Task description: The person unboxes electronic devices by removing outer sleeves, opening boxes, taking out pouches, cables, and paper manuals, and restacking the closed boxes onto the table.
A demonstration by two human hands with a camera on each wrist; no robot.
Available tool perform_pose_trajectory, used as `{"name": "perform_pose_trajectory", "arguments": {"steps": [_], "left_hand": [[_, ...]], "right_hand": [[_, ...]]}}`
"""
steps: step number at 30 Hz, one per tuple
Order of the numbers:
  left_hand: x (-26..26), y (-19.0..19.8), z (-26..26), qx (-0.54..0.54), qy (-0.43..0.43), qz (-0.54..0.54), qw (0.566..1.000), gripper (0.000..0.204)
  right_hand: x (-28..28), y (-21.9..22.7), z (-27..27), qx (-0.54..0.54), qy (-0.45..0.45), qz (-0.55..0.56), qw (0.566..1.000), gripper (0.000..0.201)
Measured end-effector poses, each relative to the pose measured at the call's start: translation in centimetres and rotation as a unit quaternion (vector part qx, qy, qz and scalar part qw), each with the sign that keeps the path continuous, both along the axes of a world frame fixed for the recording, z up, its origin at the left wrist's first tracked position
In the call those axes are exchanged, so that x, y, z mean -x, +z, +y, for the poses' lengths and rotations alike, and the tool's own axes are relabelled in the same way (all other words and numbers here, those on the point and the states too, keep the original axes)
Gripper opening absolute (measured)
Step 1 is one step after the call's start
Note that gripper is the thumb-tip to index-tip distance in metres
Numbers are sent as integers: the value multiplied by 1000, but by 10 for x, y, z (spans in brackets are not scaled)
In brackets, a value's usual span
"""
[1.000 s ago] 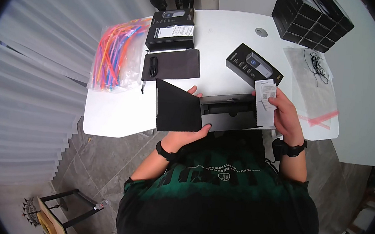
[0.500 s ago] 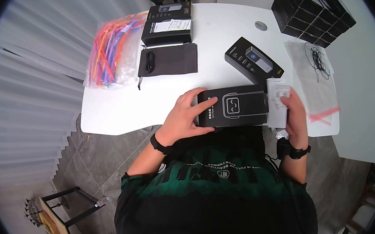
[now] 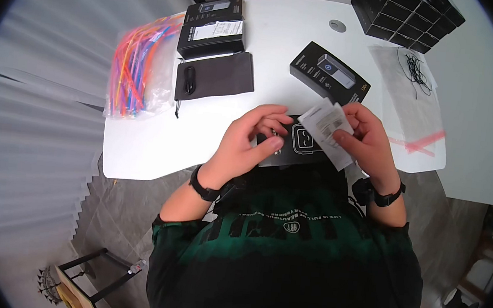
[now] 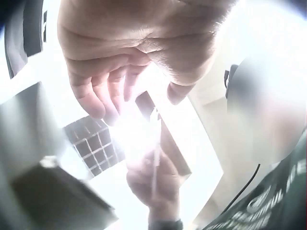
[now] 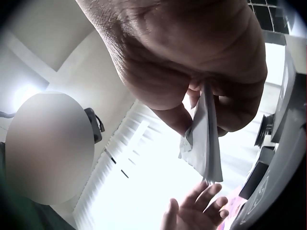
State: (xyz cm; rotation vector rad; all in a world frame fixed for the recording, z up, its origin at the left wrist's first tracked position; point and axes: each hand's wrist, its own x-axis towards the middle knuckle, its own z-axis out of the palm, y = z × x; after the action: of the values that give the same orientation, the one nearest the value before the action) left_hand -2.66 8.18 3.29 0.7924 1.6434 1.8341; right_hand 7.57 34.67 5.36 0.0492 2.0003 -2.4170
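Observation:
My right hand (image 3: 369, 143) pinches a small stack of folded white papers (image 3: 327, 132) between thumb and fingers; the right wrist view shows the papers (image 5: 205, 139) edge-on. Below them lies a closed black box (image 3: 304, 144) with a white line drawing, at the table's near edge and partly covered by papers and hands. My left hand (image 3: 247, 142) hovers over the box's left end, fingers loosely bent and holding nothing. In the left wrist view the left hand (image 4: 139, 52) has its fingers apart from the thumb, partly washed out by glare.
Another black box (image 3: 330, 73) lies beyond the papers. At left are a grey pouch (image 3: 221, 77) with a coiled black cable (image 3: 189, 80), two black boxes (image 3: 212, 38) and a bag of colourful strips (image 3: 135, 72). Stacked boxes (image 3: 407, 18) and a plastic bag (image 3: 408, 110) sit at right.
The box was open, then closed with its printed face up. The left hand has lifted off it. The right hand has brought the papers left, over the box.

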Motion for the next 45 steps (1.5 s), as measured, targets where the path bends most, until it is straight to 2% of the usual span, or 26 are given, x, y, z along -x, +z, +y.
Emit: {"name": "perform_pose_trajectory", "arguments": {"steps": [1,2,3,5,7,8,10,14,17,19,21,23,25,28,32,35,36,37,38,39,40,41,42,43,44,45], "left_hand": [[2,3,8,-49,-11,-12,999,36],[3,9,12,-49,-8,-11,999,36],[4,16,17,-36,-24,-21,999,33],[6,23,22,-24,-39,-29,999,30],[7,24,27,60,-6,-16,998,23],[7,22,28,61,-8,-16,998,23],[6,12,29,18,49,-39,998,17],[3,1,27,10,71,-43,996,17],[2,1,24,41,79,11,996,22],[1,2,20,23,74,-40,996,23],[-2,0,20,17,79,-39,996,23],[-2,-2,19,10,85,-41,995,23],[1,-2,17,19,55,-80,995,21],[1,-7,14,67,42,-60,995,21],[-4,-9,12,68,49,-72,994,20],[-6,-10,12,40,66,-74,994,20],[-5,-7,10,125,81,34,988,22],[-5,-6,8,209,95,141,963,23],[-4,-7,8,210,94,140,963,23],[-3,-9,9,224,101,238,940,25],[-2,-12,9,237,107,332,907,27],[-1,-15,10,237,107,332,907,27],[-1,-18,10,257,108,359,891,27],[-1,-20,10,277,109,386,873,28],[0,-20,10,277,109,385,873,28],[1,-21,11,265,131,408,864,29]], "right_hand": [[2,6,-5,-57,11,-3,998,35],[4,10,-10,-114,20,-7,993,39],[6,12,-15,-114,23,-4,993,39],[10,14,-22,-219,14,60,974,47],[13,16,-26,-234,9,68,970,48],[12,17,-26,-249,5,74,966,49],[12,14,-25,-253,-8,60,966,48],[14,10,-25,-299,-14,75,951,43],[16,12,-24,-346,-7,86,934,42],[17,11,-23,-326,-9,72,942,42],[18,11,-23,-307,-10,58,950,42],[18,12,-25,-224,-4,1,975,42],[18,10,-21,-253,7,22,967,39],[19,5,-19,-291,16,48,955,35],[19,9,-25,-339,16,73,938,26],[18,2,-23,-295,18,54,954,23],[18,-1,-21,-295,19,54,954,23],[18,-5,-19,-313,26,61,948,21],[18,-8,-17,-331,33,68,941,19],[18,-12,-17,-331,32,67,941,19],[18,-17,-17,-375,40,72,923,19],[18,-21,-17,-419,48,76,903,18],[18,-24,-18,-419,48,76,903,18],[17,-26,-19,-471,35,107,875,16],[17,-28,-19,-521,21,138,842,15],[18,-30,-19,-521,21,138,842,15]]}}
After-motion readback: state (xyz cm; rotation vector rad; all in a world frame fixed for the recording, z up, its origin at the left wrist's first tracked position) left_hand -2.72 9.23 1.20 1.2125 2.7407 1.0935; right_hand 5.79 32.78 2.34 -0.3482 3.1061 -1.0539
